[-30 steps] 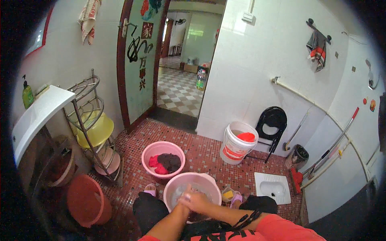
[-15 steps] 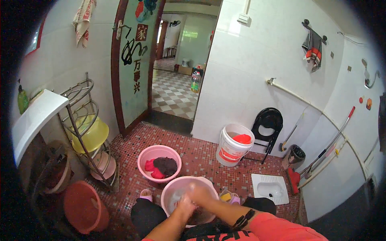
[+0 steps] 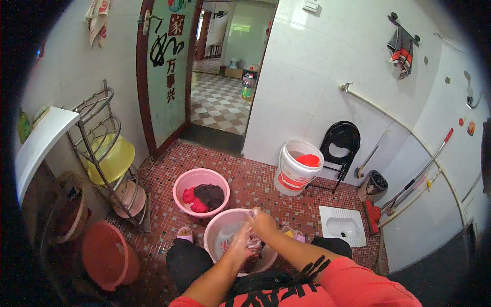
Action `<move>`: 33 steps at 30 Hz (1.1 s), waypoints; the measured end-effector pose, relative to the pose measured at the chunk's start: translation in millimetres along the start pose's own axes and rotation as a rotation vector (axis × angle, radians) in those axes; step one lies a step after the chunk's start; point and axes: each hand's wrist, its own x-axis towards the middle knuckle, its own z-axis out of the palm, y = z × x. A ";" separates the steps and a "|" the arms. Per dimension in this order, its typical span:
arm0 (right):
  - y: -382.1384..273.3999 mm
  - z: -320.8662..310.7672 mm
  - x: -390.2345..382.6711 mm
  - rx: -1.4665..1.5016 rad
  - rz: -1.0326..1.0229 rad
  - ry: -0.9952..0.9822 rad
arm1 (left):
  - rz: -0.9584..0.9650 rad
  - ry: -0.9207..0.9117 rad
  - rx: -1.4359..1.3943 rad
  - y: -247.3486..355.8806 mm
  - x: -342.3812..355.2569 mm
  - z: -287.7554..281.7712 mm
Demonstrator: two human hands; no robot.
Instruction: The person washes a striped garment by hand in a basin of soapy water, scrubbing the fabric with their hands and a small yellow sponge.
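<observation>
A pink basin with cloudy, soapy water sits on the floor between my knees. Over it, my left hand is closed on a wet, dark reddish garment, part of which hangs down into the basin. Farther up and to the right, my right hand is also closed, gripping the garment; its fingertips are partly hidden. Suds cling to the cloth and fingers. Just beyond stands another pink basin holding a red cloth and a dark brown cloth.
A white bucket with something red inside stands ahead to the right, beside a black folding chair. A squat toilet lies at the right. On the left are a metal rack and a reddish tub.
My hands have moved apart slightly, the right one upward, and the garment between them now shows. The whole view has shifted a little, so the room sits higher in the picture.
</observation>
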 end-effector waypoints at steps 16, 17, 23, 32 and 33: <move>40.9 -5.4 -5.1 0.623 0.066 -0.030 | 0.669 0.623 0.741 15.9 -22.6 86.1; 39.6 -9.1 -10.3 0.677 -0.031 -0.116 | 0.639 0.602 0.873 19.8 -24.8 85.4; 6.6 -45.5 -17.2 0.331 0.081 -0.444 | 0.716 0.530 0.748 24.8 -18.3 67.3; 22.7 -42.6 -10.5 0.751 0.240 -0.458 | 0.885 0.488 0.401 25.1 -14.6 64.6; 21.2 -40.8 -10.6 0.749 0.240 -0.461 | 0.887 0.490 0.398 25.5 -15.5 60.6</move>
